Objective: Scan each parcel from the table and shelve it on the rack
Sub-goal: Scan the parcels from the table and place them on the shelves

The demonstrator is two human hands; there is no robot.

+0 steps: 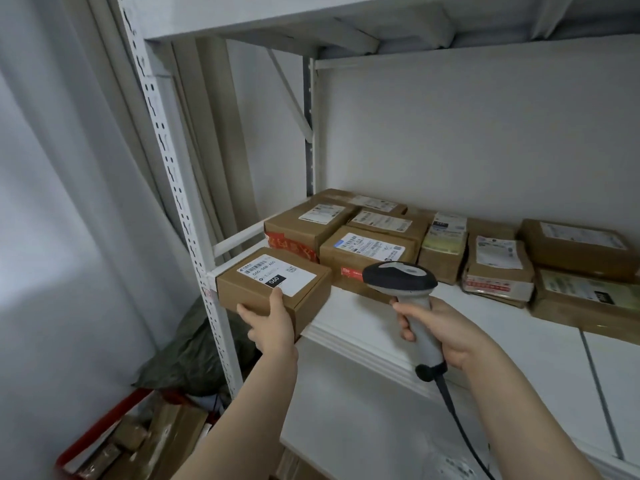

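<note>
Parcel (273, 289), label up for reading, sits at the shelf (381, 327) edge, left hand (273, 327) fingers gripping it; at three o'clock, right hand (450, 336) fingers clasp the scanner (398, 277).

**A:** Camera position?

**B:** One wide-angle unit worn on the person's head. It faces forward and slightly down into the white rack (180, 188), from near its left front corner.

**A:** Range?

**B:** Close. The shelf board (363, 327) is within arm's reach. Both forearms enter from the bottom edge. The left hand (273, 327) grips a cardboard box (249, 292) left of centre, and the right hand (450, 334) grips a barcode scanner (398, 275) right of centre.

**A:** Coverage?

**B:** Upper shelf underside (311, 29) at the top, pale curtain (52, 168) at left, red crate (104, 427) at bottom left.
</note>
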